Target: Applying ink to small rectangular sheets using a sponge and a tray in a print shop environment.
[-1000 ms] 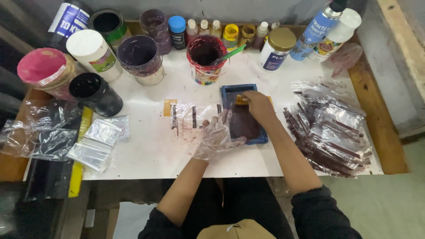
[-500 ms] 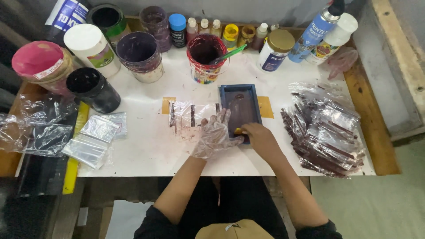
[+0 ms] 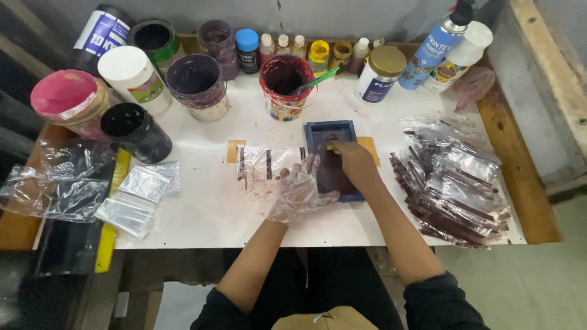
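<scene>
While left hand [image 3: 298, 192] lies flat gloved, right hand [image 3: 353, 160] presses blue frame [image 3: 332, 157], bare table edge [image 3: 257, 235] near.

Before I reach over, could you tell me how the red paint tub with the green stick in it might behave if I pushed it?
The red paint tub stands open and stained dark inside, so it may slosh. The green stick leans over its rim and would probably swing or drop out. Bottles crowd behind it, so a push that way could knock them.

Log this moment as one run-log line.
left hand: gloved, steadying blue frame | right hand: bare, pressing inside frame | red paint pot behind | printed bags stacked right
</scene>
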